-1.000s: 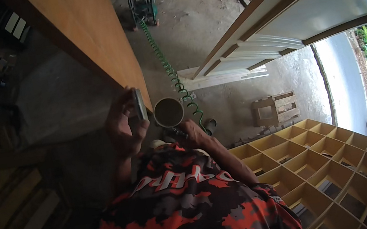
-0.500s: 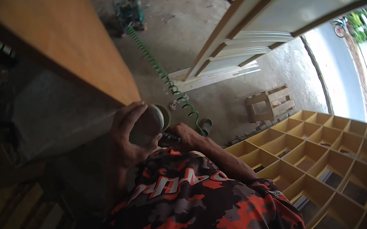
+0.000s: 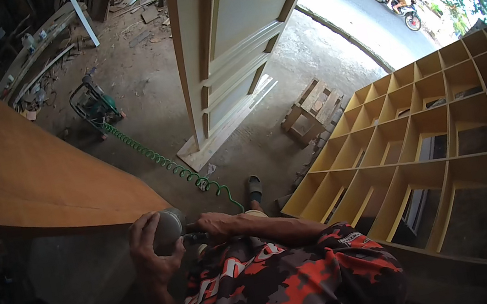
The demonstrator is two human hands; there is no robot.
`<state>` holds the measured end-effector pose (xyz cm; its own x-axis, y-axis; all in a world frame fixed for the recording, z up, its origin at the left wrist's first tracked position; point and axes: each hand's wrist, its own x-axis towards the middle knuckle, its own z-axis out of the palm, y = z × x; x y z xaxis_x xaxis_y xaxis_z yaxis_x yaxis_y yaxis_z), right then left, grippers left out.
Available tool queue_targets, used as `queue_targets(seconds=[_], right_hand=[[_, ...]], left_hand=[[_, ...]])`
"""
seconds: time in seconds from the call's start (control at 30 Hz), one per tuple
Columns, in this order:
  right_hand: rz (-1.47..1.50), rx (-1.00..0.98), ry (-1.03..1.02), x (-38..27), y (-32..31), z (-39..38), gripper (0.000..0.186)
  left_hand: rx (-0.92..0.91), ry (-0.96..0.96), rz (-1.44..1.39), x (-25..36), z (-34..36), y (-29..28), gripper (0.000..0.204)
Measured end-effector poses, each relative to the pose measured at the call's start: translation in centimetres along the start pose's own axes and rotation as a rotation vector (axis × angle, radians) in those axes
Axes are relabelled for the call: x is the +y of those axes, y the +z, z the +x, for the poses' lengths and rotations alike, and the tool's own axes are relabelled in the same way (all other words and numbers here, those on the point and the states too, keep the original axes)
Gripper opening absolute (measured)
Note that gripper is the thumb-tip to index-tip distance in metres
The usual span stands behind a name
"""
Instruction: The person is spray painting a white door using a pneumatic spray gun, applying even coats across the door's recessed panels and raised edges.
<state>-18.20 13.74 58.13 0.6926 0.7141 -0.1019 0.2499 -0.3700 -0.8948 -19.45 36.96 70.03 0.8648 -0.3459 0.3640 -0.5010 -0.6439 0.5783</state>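
In front of my belly I hold a hand tool with a round grey head (image 3: 169, 227); its exact kind I cannot make out. My left hand (image 3: 150, 246) curves around the head's left side, thumb below and fingers above. My right hand (image 3: 213, 223) is closed on the tool's dark handle (image 3: 195, 237), which it partly hides. Just beyond the head is the lower corner of a large orange-brown wooden panel (image 3: 62, 174). A green coiled hose (image 3: 155, 158) drops out of sight behind my right forearm; where it joins is hidden.
The hose leads to a green wheeled machine (image 3: 97, 105). A pale panelled door (image 3: 234, 51) stands ahead. A wooden stool (image 3: 313, 110) and a yellowish shelf frame with square compartments (image 3: 384, 155) are to my right. Scrap wood (image 3: 42, 50) lies far left. Two people ride a motorbike (image 3: 402, 6) outside.
My view has swung right, showing more of the shelf frame and road. The tool and both hands sit lower and further left in view, still together; the tool's head has turned.
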Motion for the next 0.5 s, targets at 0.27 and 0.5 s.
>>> queue_targets(seconds=[0.27, 0.5], right_hand=[[-0.008, 0.012, 0.001, 2.0, 1.2, 0.0, 0.036], [0.029, 0.095, -0.087, 2.1, 2.0, -0.1, 0.03]], left_hand=[[-0.094, -0.05, -0.042, -0.2, 0.7, -0.2, 0.071], [-0.047, -0.046, -0.196, -1.9, 0.2, 0.4, 0.073]])
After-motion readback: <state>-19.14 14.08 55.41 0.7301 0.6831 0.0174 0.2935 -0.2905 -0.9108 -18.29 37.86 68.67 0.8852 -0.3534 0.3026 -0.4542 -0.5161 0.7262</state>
